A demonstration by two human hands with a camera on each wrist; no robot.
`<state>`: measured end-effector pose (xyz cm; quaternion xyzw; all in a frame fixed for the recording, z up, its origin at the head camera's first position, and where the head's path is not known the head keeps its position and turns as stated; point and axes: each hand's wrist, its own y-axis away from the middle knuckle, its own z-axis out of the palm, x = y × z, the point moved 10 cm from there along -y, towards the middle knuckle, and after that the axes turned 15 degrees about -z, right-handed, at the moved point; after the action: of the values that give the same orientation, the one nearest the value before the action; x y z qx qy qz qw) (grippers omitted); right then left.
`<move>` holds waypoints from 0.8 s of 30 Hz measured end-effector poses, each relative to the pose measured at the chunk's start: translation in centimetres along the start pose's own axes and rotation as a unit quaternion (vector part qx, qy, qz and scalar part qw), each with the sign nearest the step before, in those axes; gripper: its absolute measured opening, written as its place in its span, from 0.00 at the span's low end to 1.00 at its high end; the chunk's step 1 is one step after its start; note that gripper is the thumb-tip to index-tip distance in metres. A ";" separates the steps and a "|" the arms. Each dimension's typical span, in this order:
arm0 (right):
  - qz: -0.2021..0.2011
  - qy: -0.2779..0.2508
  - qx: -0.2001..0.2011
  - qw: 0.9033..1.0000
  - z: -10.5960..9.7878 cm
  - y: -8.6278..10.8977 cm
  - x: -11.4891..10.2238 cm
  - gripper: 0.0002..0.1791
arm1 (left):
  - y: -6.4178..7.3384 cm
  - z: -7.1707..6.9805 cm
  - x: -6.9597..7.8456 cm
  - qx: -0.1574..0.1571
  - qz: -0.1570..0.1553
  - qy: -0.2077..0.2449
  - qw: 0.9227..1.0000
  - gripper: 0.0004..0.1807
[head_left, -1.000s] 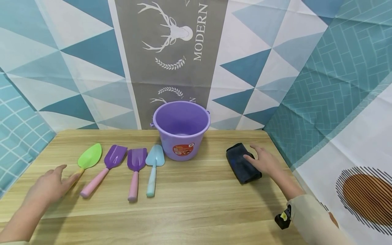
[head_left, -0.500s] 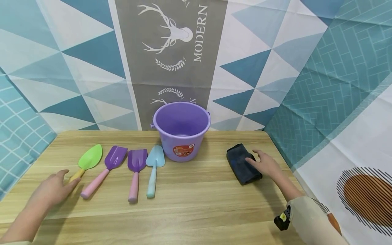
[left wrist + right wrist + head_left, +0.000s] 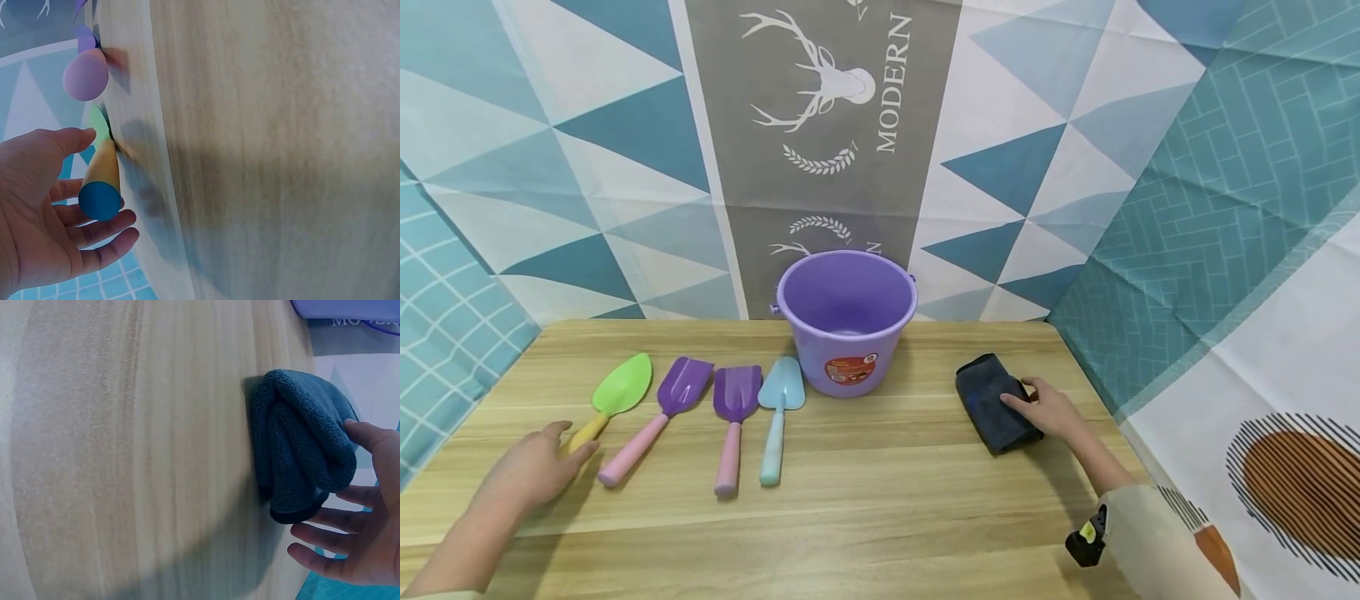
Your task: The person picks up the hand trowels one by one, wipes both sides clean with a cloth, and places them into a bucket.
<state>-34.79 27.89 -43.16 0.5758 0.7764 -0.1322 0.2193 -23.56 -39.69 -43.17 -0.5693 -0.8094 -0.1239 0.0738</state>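
A garden trowel with a green blade (image 3: 625,382) and yellow handle lies at the far left of the table. My left hand (image 3: 529,468) is beside that handle; in the left wrist view its thumb and spread fingers stand on either side of the handle's blue end (image 3: 100,200), not curled round it. At the right lies a folded dark cloth (image 3: 991,407). My right hand (image 3: 1051,410) reaches its right edge. In the right wrist view the thumb touches the fuzzy cloth (image 3: 306,431), while the other fingers extend loosely along its near side.
Two purple scoops with pink handles, one angled (image 3: 658,421) and one straighter (image 3: 730,425), lie beside a light blue trowel (image 3: 777,421). Behind them stands a purple bucket (image 3: 850,333) near the back edge. Patterned cloth hangings (image 3: 1000,167) enclose the wooden table (image 3: 880,517).
My left hand has shifted slightly right and down along the yellow handle. My right hand's fingers have drawn closer to the dark cloth's edge. The scoops, trowels and bucket stay put.
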 end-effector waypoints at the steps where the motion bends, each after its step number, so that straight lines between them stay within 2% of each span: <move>1: 0.003 -0.001 -0.001 1.000 0.2 0.0 0.1 0.47 | 0.0 0.0 0.0 0.001 0.001 0.001 1.000 0.40; 7: 0.013 0.001 -0.004 1.000 0.7 -0.1 0.4 0.48 | -0.1 0.3 -0.1 0.001 0.002 0.005 1.000 0.39; 14: 0.029 -0.016 -0.003 0.999 1.0 -0.1 0.6 0.53 | -0.2 0.8 -0.1 -0.008 -0.002 0.008 1.000 0.41; 24: 0.040 -0.018 -0.007 0.999 1.4 -0.3 0.7 0.57 | -0.1 0.9 0.0 -0.007 -0.003 0.010 1.000 0.38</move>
<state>-34.99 27.78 -44.71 0.6023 0.7495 -0.1287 0.2426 -23.66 -39.50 -44.04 -0.5662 -0.8093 -0.1355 0.0774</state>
